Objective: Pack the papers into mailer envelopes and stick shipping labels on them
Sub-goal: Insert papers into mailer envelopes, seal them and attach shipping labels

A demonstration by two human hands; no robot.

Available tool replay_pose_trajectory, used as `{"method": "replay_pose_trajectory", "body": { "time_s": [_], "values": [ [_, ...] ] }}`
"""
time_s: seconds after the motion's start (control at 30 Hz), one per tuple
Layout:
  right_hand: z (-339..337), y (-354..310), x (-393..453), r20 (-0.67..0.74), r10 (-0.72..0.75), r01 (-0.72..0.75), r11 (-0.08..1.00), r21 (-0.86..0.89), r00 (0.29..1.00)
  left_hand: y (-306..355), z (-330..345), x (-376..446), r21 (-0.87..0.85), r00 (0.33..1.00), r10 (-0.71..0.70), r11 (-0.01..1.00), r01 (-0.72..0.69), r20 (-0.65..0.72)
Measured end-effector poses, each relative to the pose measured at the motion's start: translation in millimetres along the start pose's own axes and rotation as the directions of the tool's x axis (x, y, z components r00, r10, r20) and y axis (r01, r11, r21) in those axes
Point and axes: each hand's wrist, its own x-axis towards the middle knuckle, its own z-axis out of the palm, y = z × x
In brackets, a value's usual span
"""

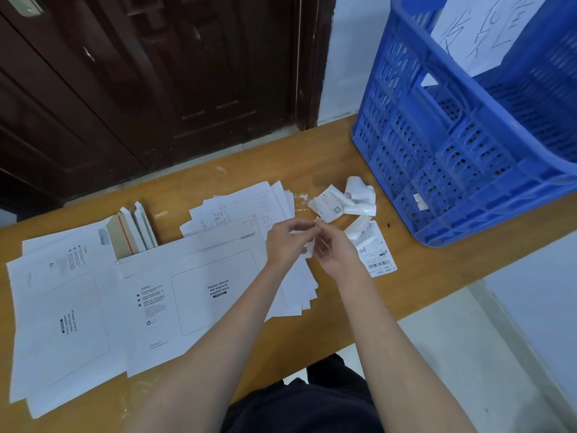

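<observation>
My left hand (287, 242) and my right hand (335, 250) meet above the right side of the table, both pinching a small white strip of paper (309, 250) between the fingertips. Under them lies a fanned stack of written papers (249, 210). A white mailer envelope (187, 295) printed "Please attach express waybill here" lies flat in front of me, its flap towards the papers. More mailer envelopes (59, 310) lie to its left. A flat shipping label (379, 254) with a barcode lies right of my right hand, and curled shipping labels (346, 201) lie behind it.
A big blue plastic crate (462, 145) stands at the table's far right with a handwritten sheet (480, 29) inside it. A small upright bundle of envelopes (134, 229) rests behind the flat ones. The wooden table (281, 151) ends close to a dark door (156, 73).
</observation>
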Motion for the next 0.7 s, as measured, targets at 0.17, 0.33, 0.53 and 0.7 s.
{"method": "replay_pose_trajectory", "body": {
  "time_s": [0.17, 0.33, 0.53, 0.7],
  "values": [
    [4.6, -2.4, -3.6, -0.037, -0.008, 0.007, 0.999, -0.033, 0.999, 3.9, 0.6, 0.5, -0.057, 0.998, -0.060, 0.997, 0.060, -0.009],
    [7.2, -1.0, -1.5, -0.080, -0.080, 0.061, 0.975, -0.213, 0.994, 5.6, 2.0, 3.8, -0.052, 0.987, -0.150, 0.988, 0.147, -0.059],
    [10.2, -2.2, -6.1, -0.100, -0.113, 0.083, 0.960, -0.269, 0.989, 1.8, 3.1, 8.1, 0.047, 0.991, -0.106, 0.993, 0.110, -0.086],
    [12.2, 1.6, -7.3, -0.160, -0.252, 0.158, 0.881, -0.445, 0.954, 0.5, 5.3, 8.6, 0.146, 0.989, -0.091, 0.983, 0.108, -0.119]
  ]
}}
